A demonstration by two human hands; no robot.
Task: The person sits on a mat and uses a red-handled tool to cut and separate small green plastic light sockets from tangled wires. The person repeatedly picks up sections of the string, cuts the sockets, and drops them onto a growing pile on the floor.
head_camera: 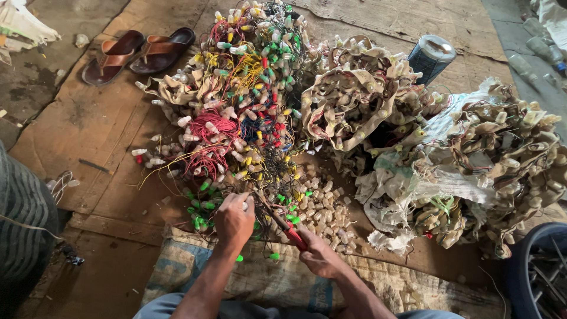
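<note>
My left hand is closed around a small white bulb cap and thin wires at the near edge of a big tangle of coloured string lights. My right hand grips a red-handled cutting tool, its dark jaws pointing up-left toward the left hand. Loose pale bulb caps lie in a heap just beyond the tool. Green caps are scattered to the left of my left hand.
Bundles of beige-wrapped lights and torn sacking fill the right. A pair of brown sandals lies far left. A dark cylindrical can stands at the back. A woven sack covers my lap; a wheel sits bottom right.
</note>
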